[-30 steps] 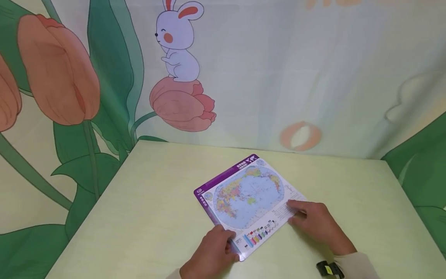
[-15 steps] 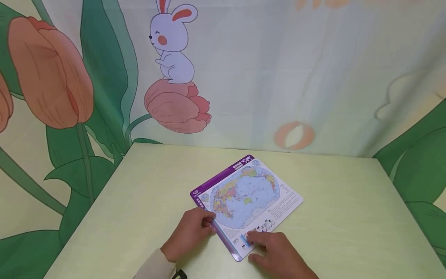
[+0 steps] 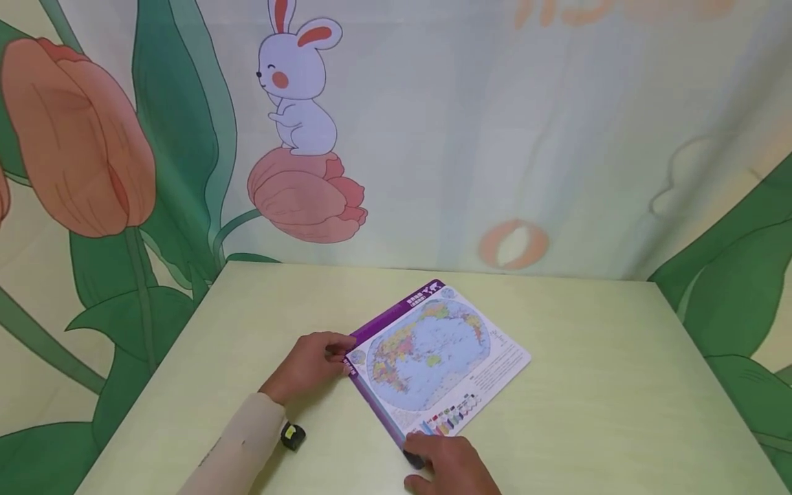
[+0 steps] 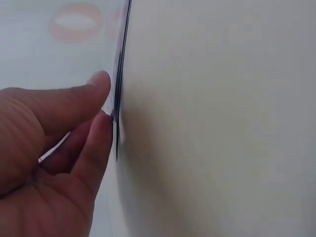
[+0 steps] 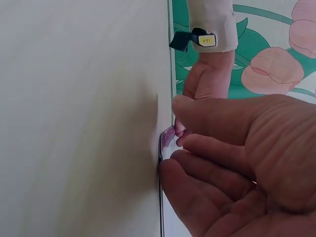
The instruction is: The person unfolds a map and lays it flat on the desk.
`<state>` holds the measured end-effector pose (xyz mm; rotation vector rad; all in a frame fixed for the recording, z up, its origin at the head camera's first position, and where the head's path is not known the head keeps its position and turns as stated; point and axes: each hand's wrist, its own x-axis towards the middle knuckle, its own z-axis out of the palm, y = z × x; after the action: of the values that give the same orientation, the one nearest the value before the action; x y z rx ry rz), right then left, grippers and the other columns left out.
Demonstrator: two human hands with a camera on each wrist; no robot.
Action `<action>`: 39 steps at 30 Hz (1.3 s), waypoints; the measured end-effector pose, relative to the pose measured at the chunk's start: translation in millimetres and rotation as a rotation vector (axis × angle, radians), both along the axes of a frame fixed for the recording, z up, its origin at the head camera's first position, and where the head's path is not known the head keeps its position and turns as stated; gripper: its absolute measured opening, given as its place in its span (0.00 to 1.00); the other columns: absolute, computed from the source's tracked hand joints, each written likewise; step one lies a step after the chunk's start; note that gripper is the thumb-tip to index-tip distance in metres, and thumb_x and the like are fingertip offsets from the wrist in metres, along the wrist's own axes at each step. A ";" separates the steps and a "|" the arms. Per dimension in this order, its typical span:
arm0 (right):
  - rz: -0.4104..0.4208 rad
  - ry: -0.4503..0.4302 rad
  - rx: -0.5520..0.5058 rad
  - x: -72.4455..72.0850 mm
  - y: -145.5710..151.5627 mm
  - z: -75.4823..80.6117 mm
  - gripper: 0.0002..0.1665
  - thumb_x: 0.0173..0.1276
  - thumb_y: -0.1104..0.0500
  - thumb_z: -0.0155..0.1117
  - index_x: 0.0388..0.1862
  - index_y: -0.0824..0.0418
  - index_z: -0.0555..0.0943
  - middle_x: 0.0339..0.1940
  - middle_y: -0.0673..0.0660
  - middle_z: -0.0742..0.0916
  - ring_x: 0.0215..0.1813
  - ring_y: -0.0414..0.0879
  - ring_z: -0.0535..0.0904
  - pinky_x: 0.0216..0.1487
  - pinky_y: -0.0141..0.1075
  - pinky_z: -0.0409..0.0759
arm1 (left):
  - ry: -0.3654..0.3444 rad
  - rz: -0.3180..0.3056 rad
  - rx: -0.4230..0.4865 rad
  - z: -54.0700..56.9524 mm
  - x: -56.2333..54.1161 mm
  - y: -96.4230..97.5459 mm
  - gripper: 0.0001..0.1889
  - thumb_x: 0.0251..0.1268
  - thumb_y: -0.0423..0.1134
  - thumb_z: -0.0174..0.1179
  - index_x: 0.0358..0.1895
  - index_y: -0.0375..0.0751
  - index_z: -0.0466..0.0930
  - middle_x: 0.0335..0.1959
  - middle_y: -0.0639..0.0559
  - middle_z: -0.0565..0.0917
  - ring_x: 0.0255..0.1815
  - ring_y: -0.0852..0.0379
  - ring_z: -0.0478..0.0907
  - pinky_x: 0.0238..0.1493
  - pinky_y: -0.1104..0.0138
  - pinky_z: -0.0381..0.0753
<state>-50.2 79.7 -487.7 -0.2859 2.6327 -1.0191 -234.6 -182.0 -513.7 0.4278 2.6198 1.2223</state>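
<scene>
Head: map card [image 3: 433, 357] lies lower centre; left hand [image 3: 307, 364] at its left corner, right hand [image 3: 453, 466] at its bottom corner. Left wrist: fingers touch edge; cannot tell if pinched. Right wrist: thumb apart, nothing gripped. Advise light, even corner contact.

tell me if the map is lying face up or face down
Face up: in the head view, the map shows its printed side, coloured lands on pale blue, above the table.
</scene>
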 end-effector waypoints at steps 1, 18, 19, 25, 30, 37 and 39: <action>-0.006 -0.007 -0.008 0.8 -0.7 -1.1 0.18 0.62 0.55 0.78 0.50 0.54 0.88 0.26 0.45 0.79 0.29 0.39 0.73 0.33 0.34 0.70 | -0.018 -0.011 -0.001 -0.4 -4.3 -2.1 0.23 0.62 0.29 0.75 0.61 0.50 0.88 0.52 0.55 0.89 0.49 0.58 0.84 0.57 0.60 0.87; -0.151 0.180 0.010 16.2 -12.9 -10.6 0.21 0.60 0.57 0.82 0.53 0.55 0.90 0.44 0.51 0.93 0.34 0.37 0.84 0.37 0.32 0.82 | -0.029 -0.141 -0.063 -0.1 -28.0 -9.4 0.31 0.60 0.30 0.77 0.67 0.53 0.84 0.68 0.51 0.84 0.69 0.47 0.81 0.69 0.54 0.81; -0.164 0.224 0.027 17.2 -14.2 -11.0 0.21 0.59 0.57 0.82 0.53 0.55 0.91 0.46 0.51 0.94 0.37 0.39 0.87 0.39 0.33 0.84 | -0.026 -0.138 -0.072 0.8 -28.1 -9.2 0.31 0.60 0.30 0.77 0.68 0.53 0.84 0.68 0.51 0.84 0.70 0.47 0.81 0.69 0.54 0.81; -0.240 0.363 0.113 19.9 -21.3 -13.5 0.21 0.57 0.58 0.84 0.51 0.54 0.92 0.55 0.50 0.93 0.53 0.50 0.92 0.53 0.41 0.88 | -0.016 -0.149 -0.108 2.4 -30.1 -8.0 0.32 0.61 0.31 0.77 0.69 0.53 0.83 0.70 0.50 0.82 0.73 0.45 0.78 0.70 0.54 0.80; -0.271 0.410 0.100 21.3 -23.0 -15.0 0.20 0.57 0.62 0.83 0.49 0.52 0.93 0.52 0.50 0.94 0.50 0.48 0.92 0.51 0.41 0.89 | -0.007 -0.171 -0.095 3.8 -31.6 -8.2 0.31 0.61 0.31 0.77 0.68 0.51 0.83 0.69 0.49 0.83 0.72 0.45 0.78 0.72 0.52 0.78; -0.327 0.453 0.126 19.4 -10.7 -14.3 0.22 0.52 0.63 0.86 0.47 0.49 0.93 0.49 0.48 0.94 0.48 0.43 0.91 0.51 0.38 0.89 | 0.008 -0.154 -0.107 1.3 -21.8 -9.7 0.28 0.60 0.34 0.78 0.65 0.50 0.86 0.65 0.50 0.86 0.64 0.50 0.83 0.68 0.54 0.82; -0.363 0.424 0.120 18.0 -3.7 -12.1 0.22 0.52 0.63 0.86 0.47 0.50 0.93 0.50 0.48 0.94 0.50 0.43 0.91 0.52 0.38 0.89 | 0.022 -0.146 -0.103 1.2 -15.0 -10.2 0.27 0.59 0.35 0.79 0.64 0.49 0.87 0.62 0.50 0.87 0.60 0.52 0.83 0.67 0.55 0.83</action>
<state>-32.2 76.0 -499.8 0.0108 3.2018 -0.9851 -249.7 -192.2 -512.5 0.6046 2.6032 1.0387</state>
